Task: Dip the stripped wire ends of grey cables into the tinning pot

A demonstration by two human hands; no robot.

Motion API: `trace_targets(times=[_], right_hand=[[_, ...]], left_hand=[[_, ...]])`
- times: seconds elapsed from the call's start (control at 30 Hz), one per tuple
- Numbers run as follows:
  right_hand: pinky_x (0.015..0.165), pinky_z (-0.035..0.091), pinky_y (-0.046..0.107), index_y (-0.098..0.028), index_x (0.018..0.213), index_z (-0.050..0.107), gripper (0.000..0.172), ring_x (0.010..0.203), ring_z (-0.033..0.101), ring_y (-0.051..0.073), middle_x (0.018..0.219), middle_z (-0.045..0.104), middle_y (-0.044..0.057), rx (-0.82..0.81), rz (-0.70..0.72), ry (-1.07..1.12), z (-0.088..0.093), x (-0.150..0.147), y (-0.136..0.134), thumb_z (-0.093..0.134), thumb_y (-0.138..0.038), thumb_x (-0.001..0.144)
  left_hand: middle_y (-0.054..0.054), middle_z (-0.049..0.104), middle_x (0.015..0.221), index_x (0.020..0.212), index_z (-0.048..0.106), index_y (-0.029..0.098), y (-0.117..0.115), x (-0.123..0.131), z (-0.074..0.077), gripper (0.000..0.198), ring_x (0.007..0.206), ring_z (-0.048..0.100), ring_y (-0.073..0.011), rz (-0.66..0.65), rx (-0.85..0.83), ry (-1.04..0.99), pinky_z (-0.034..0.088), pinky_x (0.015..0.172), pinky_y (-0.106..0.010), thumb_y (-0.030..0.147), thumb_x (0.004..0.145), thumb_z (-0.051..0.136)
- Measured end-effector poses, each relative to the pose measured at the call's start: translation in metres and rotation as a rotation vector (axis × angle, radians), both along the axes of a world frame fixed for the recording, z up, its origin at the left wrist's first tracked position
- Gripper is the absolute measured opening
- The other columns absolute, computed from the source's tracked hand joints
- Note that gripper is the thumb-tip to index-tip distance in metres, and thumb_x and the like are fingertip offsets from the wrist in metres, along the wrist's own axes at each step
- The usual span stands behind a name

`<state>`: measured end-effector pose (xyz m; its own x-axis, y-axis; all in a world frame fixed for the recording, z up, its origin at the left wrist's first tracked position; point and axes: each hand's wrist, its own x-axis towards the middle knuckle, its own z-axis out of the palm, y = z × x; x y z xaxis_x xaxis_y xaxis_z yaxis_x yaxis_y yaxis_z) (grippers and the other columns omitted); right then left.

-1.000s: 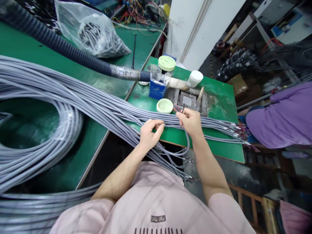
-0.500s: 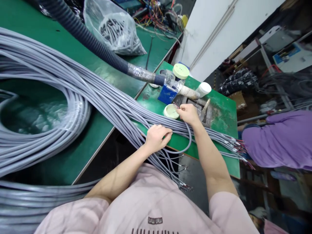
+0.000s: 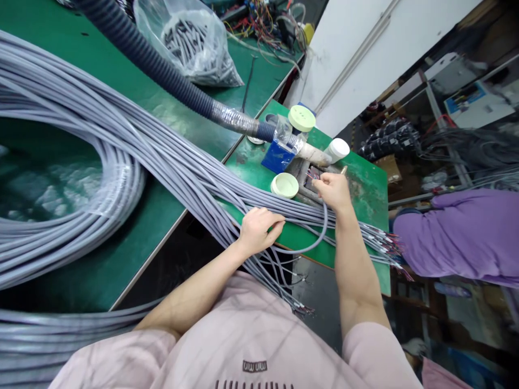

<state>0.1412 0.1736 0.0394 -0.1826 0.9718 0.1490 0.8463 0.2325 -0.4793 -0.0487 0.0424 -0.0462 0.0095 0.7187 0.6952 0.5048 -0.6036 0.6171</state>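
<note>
My right hand (image 3: pixel 334 190) pinches a grey cable (image 3: pixel 325 219) near its end. Thin coloured wires (image 3: pixel 313 174) stick out past the fingertips, over a dark, grimy metal block (image 3: pixel 302 172). From this hand the cable curves down in a loop towards my left hand (image 3: pixel 261 229). That hand lies on a bundle of grey cables (image 3: pixel 219 181), thumb and forefinger apart; its other fingers are partly hidden. A shallow pale-green cup (image 3: pixel 284 186) stands just left of my right hand.
A ribbed dark hose (image 3: pixel 162 75) ends in a pipe above the block, beside a blue box (image 3: pixel 279 155). A white tub (image 3: pixel 338 149) and pale-green lid (image 3: pixel 302 118) stand behind. Coiled cables (image 3: pixel 121 200) cover the left table. A person in purple (image 3: pixel 458 235) is at right.
My right hand has moved right with the cable, taking the wire ends from the pale-green cup to over the metal block. My left hand has stayed on the bundle.
</note>
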Motion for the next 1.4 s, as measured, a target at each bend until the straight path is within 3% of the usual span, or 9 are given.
trace_targets(times=[0.2, 0.3, 0.6, 1.07, 1.27, 1.4], right_hand=[[0.051, 0.03, 0.024, -0.019, 0.044, 0.042, 0.025, 0.045, 0.042, 0.011, 0.039, 0.042, -0.004, 0.023, -0.286, -0.012, -0.01, 0.042, 0.012, 0.052, -0.028, 0.065], [0.052, 0.032, 0.024, -0.019, 0.044, 0.045, 0.024, 0.048, 0.045, 0.012, 0.04, 0.045, -0.003, 0.035, -0.35, -0.047, -0.018, 0.053, 0.019, 0.053, -0.028, 0.065], [0.054, 0.034, 0.024, -0.018, 0.044, 0.048, 0.025, 0.052, 0.046, 0.013, 0.041, 0.047, -0.001, -0.008, -0.363, -0.116, -0.035, 0.061, 0.03, 0.054, -0.029, 0.065], [0.05, 0.031, 0.024, -0.018, 0.042, 0.048, 0.025, 0.047, 0.043, 0.011, 0.039, 0.046, -0.003, -0.02, -0.342, -0.131, -0.03, 0.055, 0.027, 0.055, -0.025, 0.064], [0.044, 0.03, 0.022, -0.017, 0.044, 0.052, 0.03, 0.038, 0.04, 0.009, 0.036, 0.048, -0.004, 0.002, -0.26, 0.204, -0.014, 0.052, -0.003, 0.059, -0.03, 0.07], [0.04, 0.032, 0.02, -0.015, 0.07, 0.067, 0.025, 0.036, 0.042, 0.008, 0.043, 0.054, -0.004, -0.053, -0.194, 0.497, -0.002, 0.039, -0.049, 0.063, -0.039, 0.075]], left_hand=[[0.001, 0.067, 0.065, 0.082, 0.064, 0.02, -0.001, 0.0, 0.001, 0.007, 0.059, 0.054, -0.0118, 0.009, 0.001, -0.075, 0.037, 0.062, -0.029, 0.018, 0.085, 0.058], [0.001, 0.068, 0.068, 0.083, 0.064, 0.02, 0.0, 0.0, -0.001, 0.006, 0.06, 0.054, -0.0119, 0.004, -0.003, -0.072, 0.037, 0.063, -0.029, 0.018, 0.085, 0.059], [0.002, 0.066, 0.064, 0.084, 0.063, 0.02, 0.001, 0.001, -0.001, 0.005, 0.059, 0.053, -0.0119, 0.004, 0.015, -0.036, 0.036, 0.062, -0.029, 0.017, 0.084, 0.06], [0.002, 0.065, 0.064, 0.084, 0.063, 0.02, 0.0, 0.001, -0.001, 0.005, 0.059, 0.053, -0.012, 0.005, 0.016, -0.035, 0.036, 0.061, -0.029, 0.017, 0.084, 0.06], [0.002, 0.065, 0.064, 0.084, 0.064, 0.02, 0.0, 0.001, -0.002, 0.004, 0.059, 0.054, -0.0119, 0.004, 0.012, -0.026, 0.037, 0.062, -0.03, 0.017, 0.084, 0.061], [0.001, 0.065, 0.064, 0.083, 0.065, 0.02, 0.001, 0.0, -0.002, 0.005, 0.058, 0.054, -0.0123, 0.004, 0.001, -0.024, 0.036, 0.061, -0.03, 0.017, 0.084, 0.06]])
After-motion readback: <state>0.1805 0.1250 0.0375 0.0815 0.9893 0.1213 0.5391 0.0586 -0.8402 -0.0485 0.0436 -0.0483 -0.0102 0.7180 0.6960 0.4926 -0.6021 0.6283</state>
